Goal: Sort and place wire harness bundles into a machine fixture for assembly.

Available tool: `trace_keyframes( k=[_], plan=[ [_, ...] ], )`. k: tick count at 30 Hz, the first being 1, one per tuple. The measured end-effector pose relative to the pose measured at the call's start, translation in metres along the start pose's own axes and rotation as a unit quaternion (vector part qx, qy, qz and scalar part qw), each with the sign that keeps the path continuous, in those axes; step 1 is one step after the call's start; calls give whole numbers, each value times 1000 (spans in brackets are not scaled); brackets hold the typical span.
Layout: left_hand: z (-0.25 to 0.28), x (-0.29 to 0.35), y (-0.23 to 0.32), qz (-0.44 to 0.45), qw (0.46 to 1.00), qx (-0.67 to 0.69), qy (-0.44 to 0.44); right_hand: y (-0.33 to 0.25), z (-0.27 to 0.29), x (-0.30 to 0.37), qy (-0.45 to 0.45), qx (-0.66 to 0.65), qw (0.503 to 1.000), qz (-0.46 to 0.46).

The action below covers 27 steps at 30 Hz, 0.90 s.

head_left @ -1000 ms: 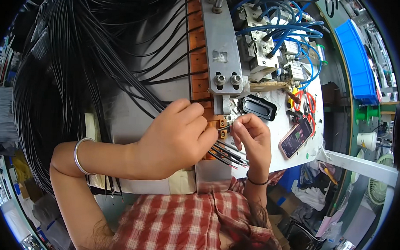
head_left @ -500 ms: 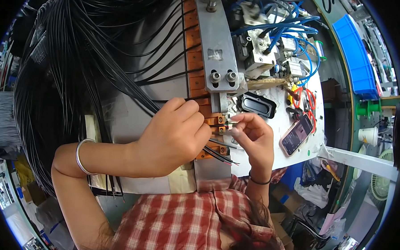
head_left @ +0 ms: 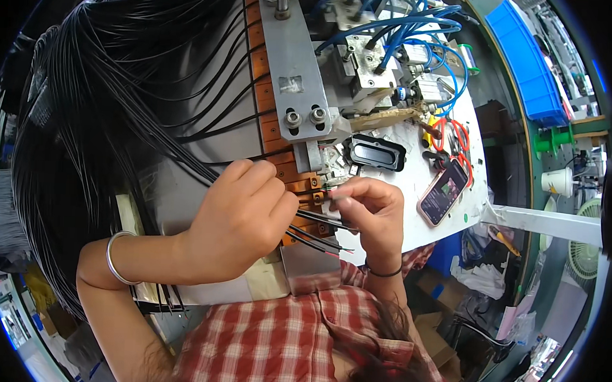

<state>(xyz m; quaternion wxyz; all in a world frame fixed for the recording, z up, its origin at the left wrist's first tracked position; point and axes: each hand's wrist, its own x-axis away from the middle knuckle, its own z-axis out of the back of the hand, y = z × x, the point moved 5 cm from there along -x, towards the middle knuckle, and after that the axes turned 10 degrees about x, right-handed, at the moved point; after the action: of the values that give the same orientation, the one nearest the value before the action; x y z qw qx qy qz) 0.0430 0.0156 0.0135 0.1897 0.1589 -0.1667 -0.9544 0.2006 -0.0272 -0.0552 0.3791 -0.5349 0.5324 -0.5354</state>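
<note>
My left hand (head_left: 244, 209) is closed over a black cable beside the orange fixture strip (head_left: 271, 124); its fingertips are partly hidden. On the strip's other side, my right hand (head_left: 372, 211) pinches the thin wire ends of a cable at a small orange clamp block (head_left: 309, 184). Below my fingers, several black cables (head_left: 321, 243) poke out past the strip with their coloured inner wires bare. Farther up, more black cables cross the strip at spaced slots. A thick black cable bundle (head_left: 98, 107) drapes at the left and leads toward my left hand.
A grey metal press bar (head_left: 291, 60) with bolts covers the strip's upper part. Right of it are metal blocks with blue air tubes (head_left: 402, 31). A black tray (head_left: 376, 153), a phone (head_left: 444, 192) and red-handled pliers (head_left: 462, 140) lie on the white table. A blue bin (head_left: 528, 64) stands beyond.
The whole bench has shifted left in view as the head turned. Both hands stay at the same clamp block. The right fingers have closed in a little around the wire ends.
</note>
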Motion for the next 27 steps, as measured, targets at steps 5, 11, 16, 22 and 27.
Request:
trace_keyframes(
  k=[5,11,16,22,27],
  plan=[
    [4,-2,4,-26,999,25,-1,4,-4,3,-223,-92,968,-73],
    [-4,0,5,-20,999,26,-39,4,5,-1,-77,-40,996,-11],
    [-4,0,6,-34,997,35,-57,1,4,-4,-16,31,999,18],
    [-3,0,5,-37,997,42,-42,3,8,-5,-11,81,997,16],
    [1,-2,1,-31,999,36,8,10,5,-13,-5,63,998,-15]
  ],
)
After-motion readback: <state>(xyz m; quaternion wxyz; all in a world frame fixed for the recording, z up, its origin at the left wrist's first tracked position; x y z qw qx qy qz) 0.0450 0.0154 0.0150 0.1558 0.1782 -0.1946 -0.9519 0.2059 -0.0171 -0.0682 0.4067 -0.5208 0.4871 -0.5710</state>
